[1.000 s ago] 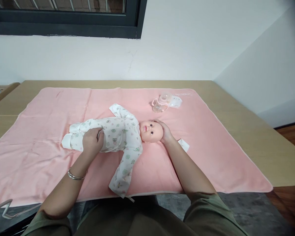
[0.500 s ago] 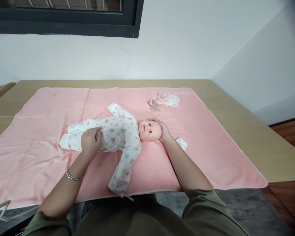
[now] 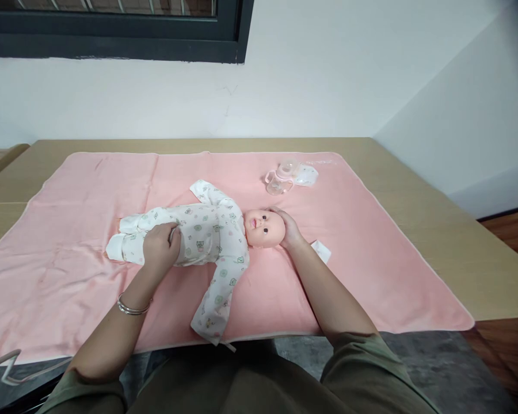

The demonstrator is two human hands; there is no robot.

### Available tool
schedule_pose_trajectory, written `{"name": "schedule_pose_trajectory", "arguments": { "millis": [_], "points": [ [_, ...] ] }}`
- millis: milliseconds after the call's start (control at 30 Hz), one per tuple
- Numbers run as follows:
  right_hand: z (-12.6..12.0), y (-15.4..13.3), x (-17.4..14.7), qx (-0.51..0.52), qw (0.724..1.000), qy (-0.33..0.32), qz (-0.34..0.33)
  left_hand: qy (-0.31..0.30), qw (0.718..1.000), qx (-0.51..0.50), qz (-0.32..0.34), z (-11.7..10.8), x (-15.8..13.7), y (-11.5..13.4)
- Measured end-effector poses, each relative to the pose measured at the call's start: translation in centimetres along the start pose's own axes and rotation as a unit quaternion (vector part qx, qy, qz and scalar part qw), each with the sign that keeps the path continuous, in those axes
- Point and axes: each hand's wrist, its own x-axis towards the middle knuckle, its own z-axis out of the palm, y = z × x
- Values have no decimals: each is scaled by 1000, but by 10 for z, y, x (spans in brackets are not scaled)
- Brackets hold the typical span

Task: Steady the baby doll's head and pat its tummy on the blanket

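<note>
A baby doll (image 3: 265, 229) lies face up on a pink mat (image 3: 362, 259), its head to the right. It wears a white printed outfit (image 3: 198, 230) with long sleeves, one stretched toward me and one away. My left hand (image 3: 160, 244) rests over the doll's waist, its fingers curled in on the cloth; the fingertips are partly hidden. Against the crown of the doll's head my right hand (image 3: 290, 229) is cupped, with part of its fingers out of sight behind the head.
Toward the back of the mat lies a clear bottle with pink handles (image 3: 280, 179), touching a small white packet (image 3: 305, 175). A white piece (image 3: 322, 251) shows beside my right forearm. The mat covers a wooden table (image 3: 414, 213) against a white wall. A thin metal rod (image 3: 11, 368) is at lower left.
The view has shifted very slightly. Both hands and the doll stay in the same places relative to each other.
</note>
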Motion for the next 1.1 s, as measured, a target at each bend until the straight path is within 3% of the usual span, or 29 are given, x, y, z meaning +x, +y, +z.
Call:
{"name": "schedule_pose_trajectory", "arguments": {
  "millis": [1100],
  "points": [
    [4, -3, -4, -22, 1000, 0, 0, -6, 1000, -6, -5, -3, 0, 3]
  ]
}}
